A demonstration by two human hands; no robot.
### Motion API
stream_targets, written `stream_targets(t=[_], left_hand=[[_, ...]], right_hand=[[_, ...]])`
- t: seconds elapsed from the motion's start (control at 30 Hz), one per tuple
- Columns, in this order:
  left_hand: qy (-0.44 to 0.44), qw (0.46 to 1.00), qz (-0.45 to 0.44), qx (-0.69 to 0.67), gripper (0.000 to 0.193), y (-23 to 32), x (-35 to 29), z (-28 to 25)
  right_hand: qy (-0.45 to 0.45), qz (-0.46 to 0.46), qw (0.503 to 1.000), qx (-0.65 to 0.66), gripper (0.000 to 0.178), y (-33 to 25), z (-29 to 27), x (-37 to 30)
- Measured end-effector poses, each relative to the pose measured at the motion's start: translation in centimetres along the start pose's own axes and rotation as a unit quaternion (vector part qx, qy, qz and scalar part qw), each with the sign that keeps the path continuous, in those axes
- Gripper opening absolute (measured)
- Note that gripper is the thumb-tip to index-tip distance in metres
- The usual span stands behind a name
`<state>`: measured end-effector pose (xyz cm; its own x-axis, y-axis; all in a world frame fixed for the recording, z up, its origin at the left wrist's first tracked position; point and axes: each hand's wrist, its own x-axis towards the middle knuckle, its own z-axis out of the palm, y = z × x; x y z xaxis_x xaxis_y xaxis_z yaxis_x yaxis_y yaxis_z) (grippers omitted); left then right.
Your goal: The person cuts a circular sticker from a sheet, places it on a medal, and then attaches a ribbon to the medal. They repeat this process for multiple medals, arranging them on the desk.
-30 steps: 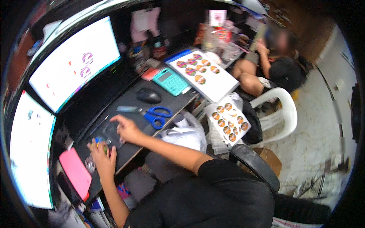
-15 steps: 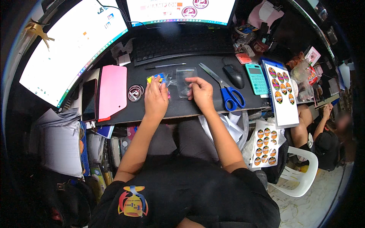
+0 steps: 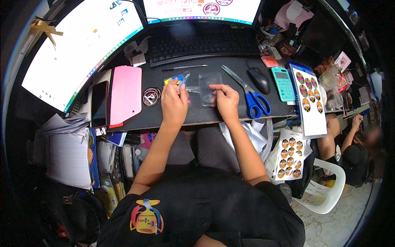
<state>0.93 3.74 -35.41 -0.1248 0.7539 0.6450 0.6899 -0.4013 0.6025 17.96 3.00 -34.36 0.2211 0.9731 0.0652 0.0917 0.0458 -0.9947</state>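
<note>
My left hand [image 3: 174, 105] is closed around a small clear plastic packet [image 3: 177, 78] with blue and yellow pieces showing above the fingers; a bit of pink shows below. Just right of it, a shallow clear plastic case [image 3: 209, 79] lies on the black desk. At that case's right edge is my right hand [image 3: 227, 102], its fingers curled and pinched on the rim. Left of my hands sit round dark badges [image 3: 151, 97] with white print, overlapping. Blue-handled scissors [image 3: 256, 103] lie open to the right.
A pen [image 3: 185, 67] and black keyboard [image 3: 201, 45] lie beyond my hands, below two monitors. At the right are a mouse [image 3: 259, 80], teal calculator [image 3: 284, 84] and sticker sheet [image 3: 309, 117]. A pink folder [image 3: 126, 90] and phone [image 3: 99, 103] lie left. Another person [image 3: 354, 156] sits far right.
The whole view has shifted slightly, so the desk things sit a little further right in it. Both hands keep nearly the same places by the packet and the case.
</note>
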Motion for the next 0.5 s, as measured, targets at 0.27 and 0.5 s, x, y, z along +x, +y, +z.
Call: stream_targets(t=[0.27, 0.5], left_hand=[[-0.001, 1.0, -0.01, 0.003, 0.023, 0.3, 0.1, -0.1], [0.01, 0.998, -0.047, -0.042, 0.021, 0.4, 0.0, 0.3]], right_hand=[[0.01, 0.047, 0.999, -0.002, 0.025, -0.7, -1.6, -2.4], [0.021, 0.058, 0.998, -0.02, 0.025, -1.1, -1.6, -3.2]])
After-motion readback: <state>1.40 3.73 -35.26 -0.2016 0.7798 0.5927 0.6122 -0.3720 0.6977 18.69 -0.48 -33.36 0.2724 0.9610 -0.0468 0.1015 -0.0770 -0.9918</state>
